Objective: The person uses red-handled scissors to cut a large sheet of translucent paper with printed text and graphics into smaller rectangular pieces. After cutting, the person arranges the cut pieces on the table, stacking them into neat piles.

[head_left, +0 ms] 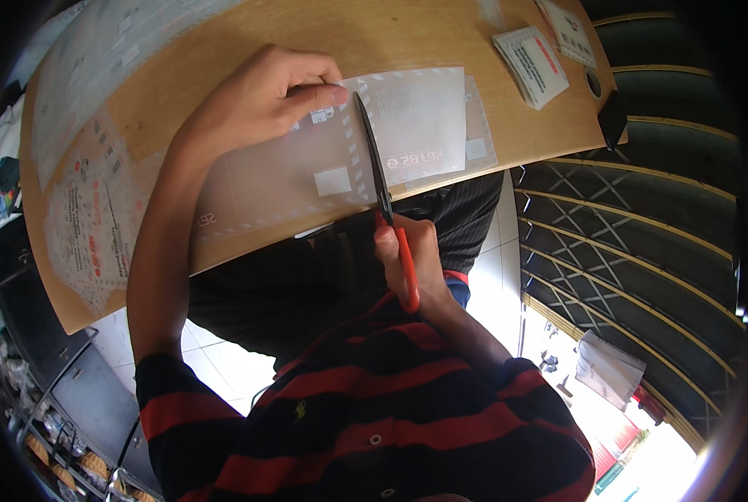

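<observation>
Cutting appears the present step: the right hand curls its fingers round red-handled scissors lying across a translucent plastic sheet on the wooden desk; the left hand pinches the sheet's far edge; the next snip likely calls for steady tension.

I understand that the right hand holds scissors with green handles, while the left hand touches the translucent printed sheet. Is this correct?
Not quite: the handles are red, not green, as the head view shows. The right hand does hold the scissors, and the left hand touches the translucent printed sheet.
</observation>
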